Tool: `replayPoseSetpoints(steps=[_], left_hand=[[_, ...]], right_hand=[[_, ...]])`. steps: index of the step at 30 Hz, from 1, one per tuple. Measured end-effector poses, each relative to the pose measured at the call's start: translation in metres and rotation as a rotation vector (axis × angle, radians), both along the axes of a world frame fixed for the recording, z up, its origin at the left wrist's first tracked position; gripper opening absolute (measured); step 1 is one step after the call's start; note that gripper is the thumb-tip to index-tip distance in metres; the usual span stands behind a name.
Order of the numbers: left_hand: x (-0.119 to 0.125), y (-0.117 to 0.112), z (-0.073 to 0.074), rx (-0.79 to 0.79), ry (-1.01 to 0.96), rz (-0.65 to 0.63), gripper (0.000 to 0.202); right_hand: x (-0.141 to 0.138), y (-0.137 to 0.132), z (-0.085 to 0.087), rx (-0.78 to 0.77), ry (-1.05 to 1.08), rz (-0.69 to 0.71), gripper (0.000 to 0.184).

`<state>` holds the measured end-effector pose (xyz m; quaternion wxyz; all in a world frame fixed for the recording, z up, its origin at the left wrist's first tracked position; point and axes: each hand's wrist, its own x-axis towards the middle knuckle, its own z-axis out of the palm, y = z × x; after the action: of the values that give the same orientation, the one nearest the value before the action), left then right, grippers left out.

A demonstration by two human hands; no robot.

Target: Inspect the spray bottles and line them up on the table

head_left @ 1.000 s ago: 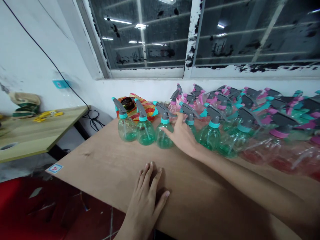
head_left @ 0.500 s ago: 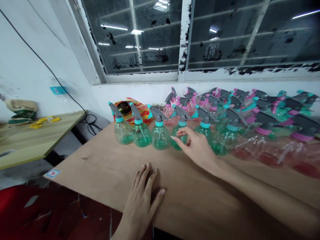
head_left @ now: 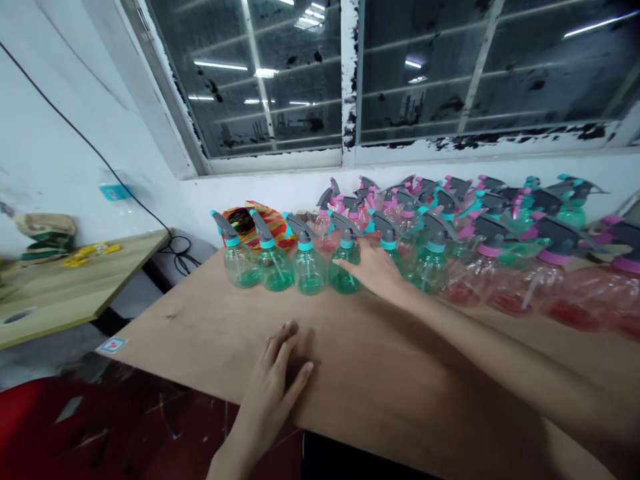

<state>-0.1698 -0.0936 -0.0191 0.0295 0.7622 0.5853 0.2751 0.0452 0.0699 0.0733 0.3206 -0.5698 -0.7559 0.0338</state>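
Observation:
A row of round clear spray bottles with grey trigger heads and turquoise collars stands on the wooden table, green liquid inside. My right hand (head_left: 379,270) reaches into this row from the right. Its thumb crosses the front of the fourth bottle (head_left: 344,277), while its fingers, apart from the thumb, point towards the gap beside the fifth bottle (head_left: 391,252). Whether the fingertips touch either bottle, I cannot tell. Close to the table surface, my left hand (head_left: 273,377) has loosely bent fingers with the thumb apart, nothing in it. The third bottle (head_left: 309,273) stands beyond it.
Many more spray bottles, pink-collared ones (head_left: 510,287) with red liquid among them, crowd the right and back. A red-yellow patterned bag (head_left: 273,223) lies behind the row's left end. A side table (head_left: 100,280) carries yellow pieces (head_left: 90,253). The wooden table (head_left: 200,327) has a corner sticker.
My right hand has moved forward, from before the fourth bottle to between it and the fifth, its pinch loosened. My left hand's fingers have bent a little. The view has shifted slightly.

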Motion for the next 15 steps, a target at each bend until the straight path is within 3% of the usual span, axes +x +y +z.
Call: replayPoseSetpoints(steps=[9,15], left_hand=[[0.026,-0.011,0.024,-0.115,-0.232,-0.055,0.036],[0.057,0.006,0.013,-0.097,-0.391,0.019,0.058]], right_hand=[[0.0,-0.022,0.0,0.03,-0.115,0.019,0.058],[0.024,-0.068,0.002,0.034,-0.185,0.108,0.058]])
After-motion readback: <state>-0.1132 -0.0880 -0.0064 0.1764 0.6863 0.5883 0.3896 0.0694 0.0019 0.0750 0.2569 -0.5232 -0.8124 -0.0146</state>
